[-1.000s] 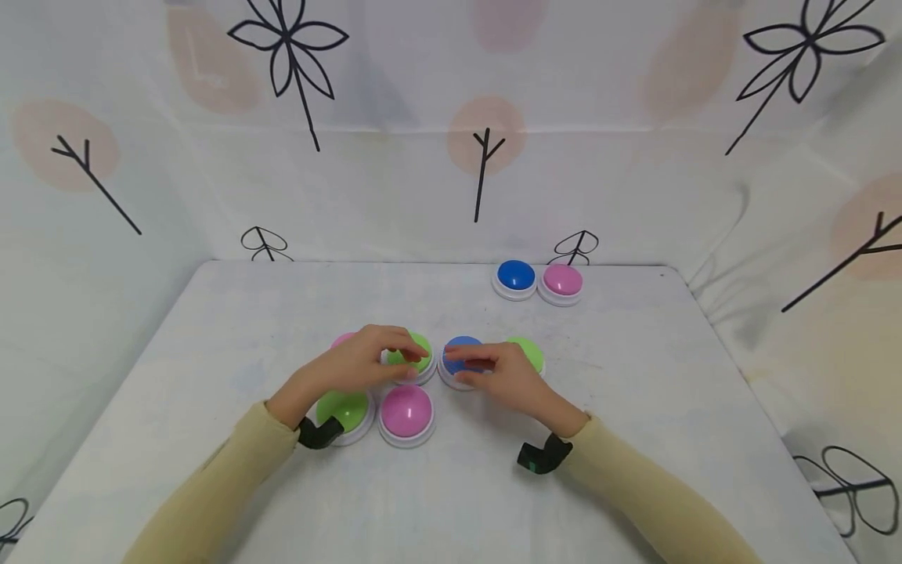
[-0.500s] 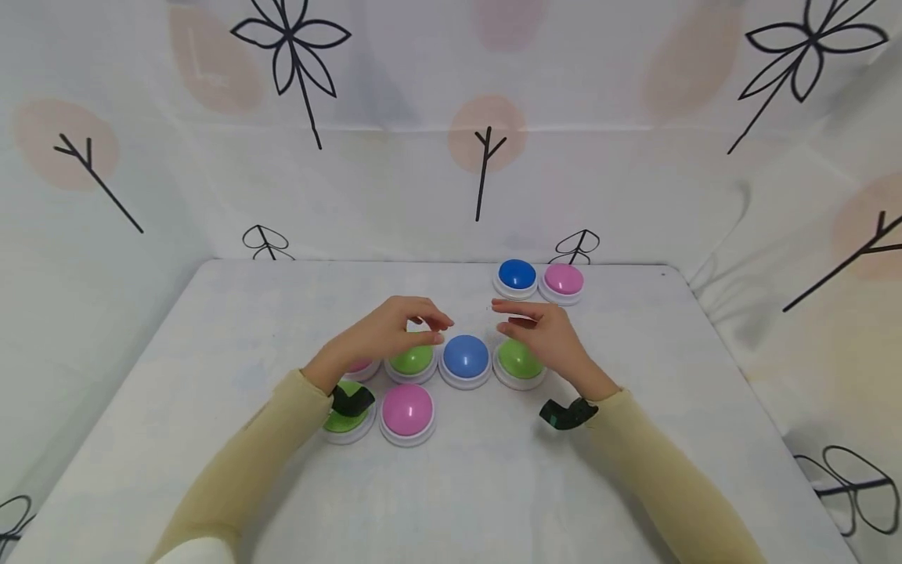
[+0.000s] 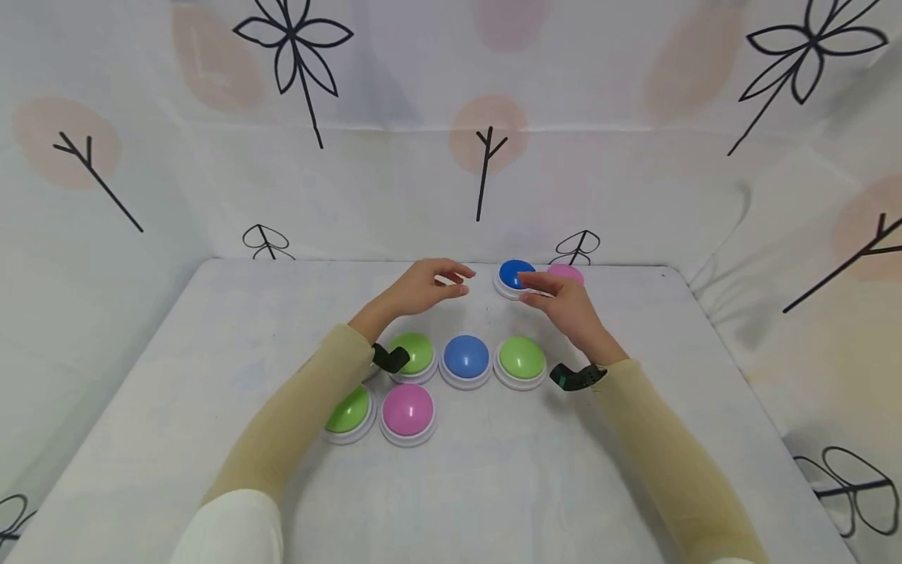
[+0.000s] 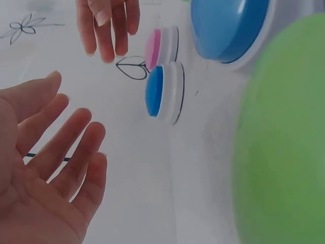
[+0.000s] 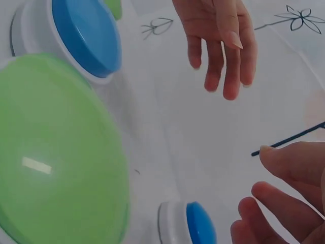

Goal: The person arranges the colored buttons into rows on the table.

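In the head view my left hand (image 3: 421,288) hovers near the back of the table, just left of a dark blue dome button (image 3: 513,274) on a white base. My right hand (image 3: 567,307) is in front of that button and a pink button (image 3: 566,272), partly covering both. Neither hand holds anything. Fingers of the left hand (image 4: 61,162) spread loosely in the left wrist view, away from the buttons. The right wrist view has the right hand's fingers (image 5: 284,203) relaxed beside the dark blue button (image 5: 200,223).
Nearer me, a row has a green button (image 3: 414,351), a lighter blue button (image 3: 466,356) and another green button (image 3: 521,358). In front lie a green button (image 3: 348,411), partly behind the left sleeve, and a pink button (image 3: 408,410). Patterned cloth (image 3: 395,196) stands behind the table.
Both hands have moved from over the middle row toward the back of the table, drifting right and uncovering the lighter blue button. The buttons have stayed where they were.
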Demonstrator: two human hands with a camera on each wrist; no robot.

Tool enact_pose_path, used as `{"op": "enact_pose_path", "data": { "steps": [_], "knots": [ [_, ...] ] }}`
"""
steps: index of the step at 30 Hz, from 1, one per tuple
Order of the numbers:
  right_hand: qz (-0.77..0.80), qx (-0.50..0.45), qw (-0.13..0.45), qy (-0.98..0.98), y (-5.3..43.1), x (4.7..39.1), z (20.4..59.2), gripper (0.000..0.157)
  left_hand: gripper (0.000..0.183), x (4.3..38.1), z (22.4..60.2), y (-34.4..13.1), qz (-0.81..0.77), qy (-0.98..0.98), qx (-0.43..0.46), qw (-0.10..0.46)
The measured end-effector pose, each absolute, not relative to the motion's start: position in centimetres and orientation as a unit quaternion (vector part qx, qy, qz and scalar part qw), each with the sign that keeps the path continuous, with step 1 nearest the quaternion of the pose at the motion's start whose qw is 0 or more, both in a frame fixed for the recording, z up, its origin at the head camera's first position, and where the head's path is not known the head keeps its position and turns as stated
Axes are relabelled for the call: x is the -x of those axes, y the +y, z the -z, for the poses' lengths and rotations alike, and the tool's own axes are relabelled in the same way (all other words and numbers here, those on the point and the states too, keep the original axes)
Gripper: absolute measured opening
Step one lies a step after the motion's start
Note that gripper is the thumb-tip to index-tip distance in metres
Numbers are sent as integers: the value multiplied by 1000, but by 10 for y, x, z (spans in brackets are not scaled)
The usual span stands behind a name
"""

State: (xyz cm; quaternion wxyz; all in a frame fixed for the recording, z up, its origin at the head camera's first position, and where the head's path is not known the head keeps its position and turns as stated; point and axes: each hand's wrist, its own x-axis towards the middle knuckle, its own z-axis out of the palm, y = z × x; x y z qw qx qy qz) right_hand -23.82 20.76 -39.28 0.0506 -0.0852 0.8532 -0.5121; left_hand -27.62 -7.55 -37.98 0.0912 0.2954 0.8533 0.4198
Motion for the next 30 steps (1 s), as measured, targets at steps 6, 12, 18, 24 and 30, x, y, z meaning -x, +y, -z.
{"op": "enact_pose_path", "data": {
  "steps": [6, 12, 18, 24, 30],
  "knots": [
    [521, 75, 19, 850, 213, 258, 398, 45, 36, 303, 386, -66, -434, 860, -253, 90],
    [524, 23, 36, 851, 216, 274, 405, 46, 38, 325, 396, -58, -467, 854, -202, 109],
    [528, 16, 51, 848, 217, 285, 413, 49, 42, 337, 409, -44, -466, 857, -175, 131],
    [501, 18, 60, 863, 218, 294, 418, 51, 43, 341, 418, -30, -459, 857, -167, 163],
    [445, 28, 77, 892, 216, 301, 420, 53, 45, 343, 420, -16, -427, 862, -209, 178]
  ]
}}
